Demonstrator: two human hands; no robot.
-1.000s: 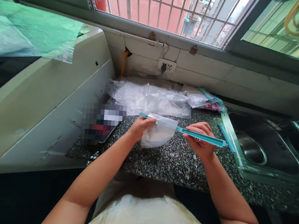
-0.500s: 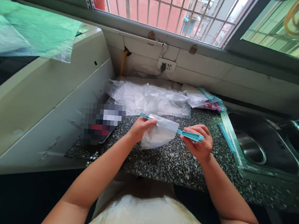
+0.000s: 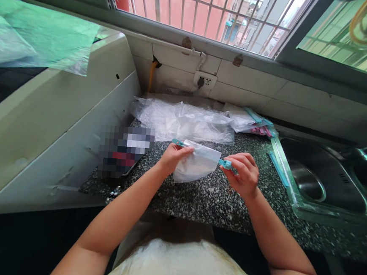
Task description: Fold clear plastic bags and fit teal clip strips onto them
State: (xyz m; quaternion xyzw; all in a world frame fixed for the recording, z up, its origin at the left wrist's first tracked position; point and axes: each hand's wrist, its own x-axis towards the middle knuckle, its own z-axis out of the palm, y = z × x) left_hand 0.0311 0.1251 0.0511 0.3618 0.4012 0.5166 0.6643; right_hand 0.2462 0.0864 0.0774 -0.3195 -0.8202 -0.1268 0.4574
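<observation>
Left hand: fingers and thumb pinched on the upper left corner of the small bag.
Right hand: fingertips gripping the teal clip at the bag's right edge.
Bag position: between both hands, over the speckled counter.
Flat bags: behind, near the wall.
Loose teal strip: beside the sink.

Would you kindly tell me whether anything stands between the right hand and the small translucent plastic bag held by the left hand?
Only the end of the slim turquoise plastic clip, pinched in the right hand, lies between it and the bag. Nothing else visible does; the crumpled clear plastic lies farther back.
</observation>
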